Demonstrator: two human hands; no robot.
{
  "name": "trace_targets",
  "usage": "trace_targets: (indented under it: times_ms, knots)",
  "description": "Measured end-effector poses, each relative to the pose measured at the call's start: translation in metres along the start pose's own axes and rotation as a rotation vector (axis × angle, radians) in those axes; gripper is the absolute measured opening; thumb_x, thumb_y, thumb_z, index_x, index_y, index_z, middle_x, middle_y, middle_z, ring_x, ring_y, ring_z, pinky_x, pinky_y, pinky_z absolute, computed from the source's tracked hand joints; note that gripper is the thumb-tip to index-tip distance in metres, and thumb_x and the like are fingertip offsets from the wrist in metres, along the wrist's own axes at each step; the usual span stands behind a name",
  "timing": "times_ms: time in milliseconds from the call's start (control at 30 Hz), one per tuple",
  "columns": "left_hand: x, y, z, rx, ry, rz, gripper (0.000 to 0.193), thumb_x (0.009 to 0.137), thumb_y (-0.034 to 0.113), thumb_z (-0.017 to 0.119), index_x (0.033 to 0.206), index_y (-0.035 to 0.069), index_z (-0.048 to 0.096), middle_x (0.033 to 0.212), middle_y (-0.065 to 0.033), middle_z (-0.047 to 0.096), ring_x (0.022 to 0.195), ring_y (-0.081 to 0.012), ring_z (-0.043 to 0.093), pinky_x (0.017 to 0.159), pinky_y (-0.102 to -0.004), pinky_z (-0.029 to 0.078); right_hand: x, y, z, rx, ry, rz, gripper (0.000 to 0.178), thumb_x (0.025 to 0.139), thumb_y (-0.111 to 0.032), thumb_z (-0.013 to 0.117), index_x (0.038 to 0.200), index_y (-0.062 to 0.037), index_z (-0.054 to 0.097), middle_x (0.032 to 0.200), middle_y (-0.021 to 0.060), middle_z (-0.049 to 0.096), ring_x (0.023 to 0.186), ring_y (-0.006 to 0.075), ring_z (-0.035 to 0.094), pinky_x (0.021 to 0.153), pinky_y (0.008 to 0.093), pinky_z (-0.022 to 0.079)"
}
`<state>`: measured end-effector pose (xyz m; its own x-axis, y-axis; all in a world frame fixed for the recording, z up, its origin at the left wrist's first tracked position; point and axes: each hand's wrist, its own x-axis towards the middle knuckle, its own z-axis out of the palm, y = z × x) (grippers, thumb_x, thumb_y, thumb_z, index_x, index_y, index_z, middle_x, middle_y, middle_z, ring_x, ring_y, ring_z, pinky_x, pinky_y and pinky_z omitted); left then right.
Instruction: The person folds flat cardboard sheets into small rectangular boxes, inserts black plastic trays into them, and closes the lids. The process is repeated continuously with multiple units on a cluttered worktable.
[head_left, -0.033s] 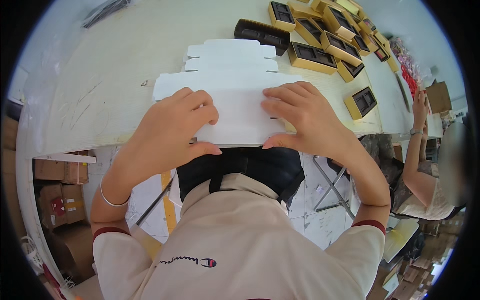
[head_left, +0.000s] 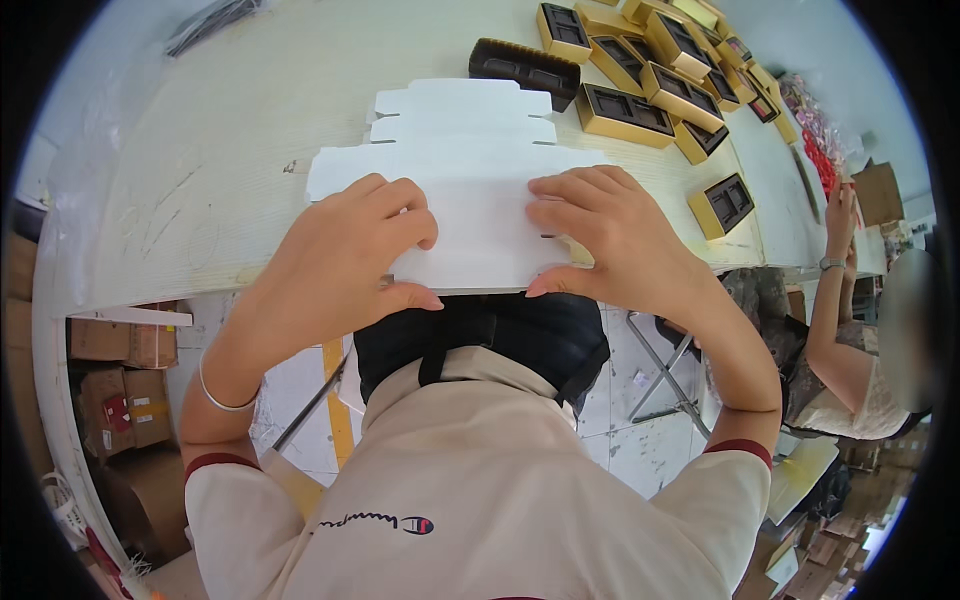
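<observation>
A white unfolded box blank with notched flaps lies at the table's near edge, its long axis pointing away from me. My left hand grips its left side, fingers curled on top and thumb at the near edge. On the opposite side my right hand holds it the same way, thumb along the near edge. Between the two hands the card's middle shows bare. Just beyond the blank's far right corner sits a dark brown plastic tray with a ribbed rim.
Several gold boxes with dark inserts are heaped at the far right of the pale table. One gold box stands apart, nearer me. To the right another person's hand is raised by the table. Cardboard cartons are stacked below left.
</observation>
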<state>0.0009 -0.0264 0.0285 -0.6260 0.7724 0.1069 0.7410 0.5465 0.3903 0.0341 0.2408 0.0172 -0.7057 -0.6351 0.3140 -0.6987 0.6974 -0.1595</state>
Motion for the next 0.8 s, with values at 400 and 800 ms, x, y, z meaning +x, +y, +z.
trace_targets:
  times_ms: [400,800]
  knots:
    - [0.015,-0.002,-0.011,-0.077,0.036,-0.107,0.015,0.081,0.012,0.064,0.093,0.003,0.063,0.089,-0.0122,0.066,0.083,-0.0312,0.059,0.075,-0.0351,0.047,0.009,-0.003,0.006,0.129,0.176,0.12,0.007,0.086,-0.008,0.062,0.09,-0.0031,0.061,0.073,0.0142,0.059,0.073,0.0314,0.058,0.069,0.04,0.044]
    - [0.023,-0.026,0.014,0.014,0.219,0.234,0.018,0.076,0.012,0.071,0.09,0.004,0.064,0.088,-0.0067,0.059,0.081,-0.0258,0.058,0.072,-0.034,0.049,0.016,0.007,0.018,-0.112,0.121,-0.137,0.019,0.074,-0.013,0.069,0.086,-0.0029,0.059,0.084,0.0076,0.052,0.083,0.0248,0.053,0.08,0.0335,0.044]
